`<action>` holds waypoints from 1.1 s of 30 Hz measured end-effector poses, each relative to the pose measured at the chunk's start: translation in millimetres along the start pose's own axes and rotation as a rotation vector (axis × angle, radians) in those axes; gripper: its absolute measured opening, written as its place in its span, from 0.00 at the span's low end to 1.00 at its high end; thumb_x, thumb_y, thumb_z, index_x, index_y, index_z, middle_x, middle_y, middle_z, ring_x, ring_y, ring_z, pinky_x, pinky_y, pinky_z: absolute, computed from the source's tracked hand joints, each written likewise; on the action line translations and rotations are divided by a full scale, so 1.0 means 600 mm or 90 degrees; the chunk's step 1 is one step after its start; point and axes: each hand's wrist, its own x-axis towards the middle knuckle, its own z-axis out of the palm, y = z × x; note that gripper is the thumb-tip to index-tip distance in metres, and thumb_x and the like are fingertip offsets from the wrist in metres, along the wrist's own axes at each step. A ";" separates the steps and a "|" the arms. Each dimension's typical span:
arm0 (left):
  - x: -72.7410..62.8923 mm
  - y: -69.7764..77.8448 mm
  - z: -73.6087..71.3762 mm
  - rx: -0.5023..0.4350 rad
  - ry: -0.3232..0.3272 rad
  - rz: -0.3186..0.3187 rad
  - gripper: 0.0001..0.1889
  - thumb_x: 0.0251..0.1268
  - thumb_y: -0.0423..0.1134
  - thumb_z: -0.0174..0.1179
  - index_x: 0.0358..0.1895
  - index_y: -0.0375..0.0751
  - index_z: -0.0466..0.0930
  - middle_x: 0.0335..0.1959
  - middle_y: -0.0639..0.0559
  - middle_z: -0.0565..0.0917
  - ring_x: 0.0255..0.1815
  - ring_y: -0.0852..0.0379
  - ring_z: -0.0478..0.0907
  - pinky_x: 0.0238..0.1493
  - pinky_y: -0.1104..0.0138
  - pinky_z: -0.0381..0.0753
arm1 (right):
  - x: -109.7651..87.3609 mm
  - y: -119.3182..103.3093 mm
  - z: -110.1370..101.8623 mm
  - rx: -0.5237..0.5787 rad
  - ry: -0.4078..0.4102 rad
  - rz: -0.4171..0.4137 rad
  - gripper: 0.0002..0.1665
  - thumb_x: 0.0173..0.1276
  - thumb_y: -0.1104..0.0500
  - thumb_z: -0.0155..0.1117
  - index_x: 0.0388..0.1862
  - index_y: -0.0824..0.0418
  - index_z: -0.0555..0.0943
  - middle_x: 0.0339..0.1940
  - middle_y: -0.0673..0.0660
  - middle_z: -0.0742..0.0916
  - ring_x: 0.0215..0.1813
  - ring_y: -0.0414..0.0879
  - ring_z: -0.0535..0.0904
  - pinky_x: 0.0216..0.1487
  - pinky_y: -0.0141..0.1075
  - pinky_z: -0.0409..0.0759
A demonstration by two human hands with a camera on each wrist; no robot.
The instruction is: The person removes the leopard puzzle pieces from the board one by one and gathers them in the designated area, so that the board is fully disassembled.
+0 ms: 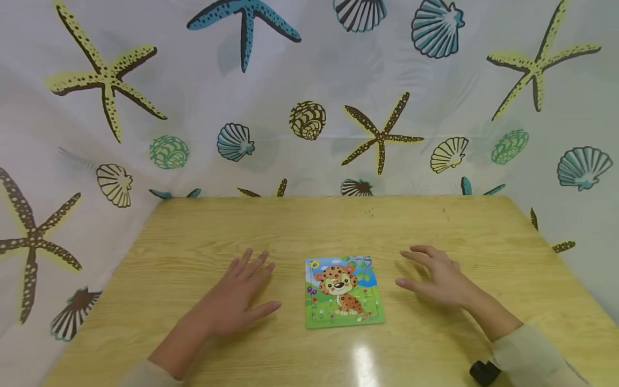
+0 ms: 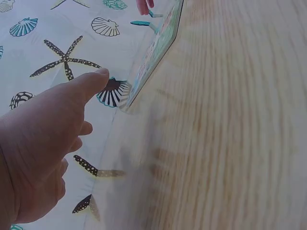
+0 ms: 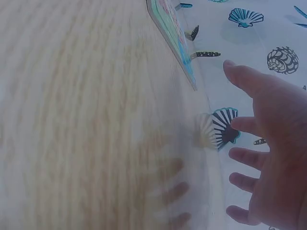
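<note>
A square picture puzzle board [image 1: 344, 293] with a cartoon spotted leopard cub on grass lies flat on the wooden table, between the two hands. To its left, in the head view, the left hand [image 1: 237, 298] has its fingers stretched forward and its thumb pointing at the board, with a gap between. On the other side the right hand [image 1: 437, 277] hovers with fingers spread loosely, apart from the board's right edge. Both wrist views show the board edge-on, beyond the left thumb [image 2: 96, 81] and the right thumb [image 3: 240, 76]. Neither hand holds anything.
The pale wooden table [image 1: 217, 226] reaches back to a white cloth [image 1: 300, 166] printed with starfish and shells, which also hangs along both sides. A small black device [image 1: 483, 372] sits at the right sleeve [image 1: 532, 355].
</note>
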 end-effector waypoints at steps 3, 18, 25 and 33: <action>0.004 0.003 0.003 0.002 0.000 0.004 0.45 0.70 0.72 0.44 0.78 0.43 0.58 0.83 0.50 0.49 0.84 0.42 0.39 0.81 0.44 0.44 | 0.004 -0.003 0.002 0.005 0.003 -0.009 0.40 0.66 0.36 0.66 0.71 0.55 0.74 0.71 0.63 0.73 0.69 0.67 0.67 0.57 0.71 0.64; 0.020 0.027 0.022 -0.066 -0.006 0.026 0.41 0.71 0.65 0.52 0.76 0.39 0.61 0.83 0.49 0.51 0.84 0.45 0.43 0.80 0.47 0.53 | 0.023 -0.026 0.018 0.111 -0.006 -0.021 0.40 0.62 0.40 0.72 0.68 0.56 0.76 0.67 0.63 0.73 0.68 0.63 0.69 0.64 0.67 0.69; 0.026 0.045 0.030 -0.126 -0.030 0.015 0.38 0.73 0.61 0.52 0.76 0.40 0.62 0.82 0.53 0.52 0.83 0.50 0.45 0.79 0.51 0.55 | 0.034 -0.035 0.031 0.158 -0.028 -0.026 0.39 0.63 0.41 0.72 0.68 0.57 0.76 0.62 0.60 0.75 0.60 0.57 0.75 0.58 0.53 0.77; 0.037 0.053 0.041 -0.185 -0.040 0.046 0.34 0.75 0.54 0.54 0.75 0.36 0.63 0.81 0.47 0.56 0.82 0.45 0.50 0.79 0.50 0.55 | 0.047 -0.056 0.037 0.183 -0.046 -0.049 0.36 0.64 0.46 0.73 0.67 0.60 0.76 0.56 0.61 0.80 0.56 0.56 0.78 0.53 0.45 0.81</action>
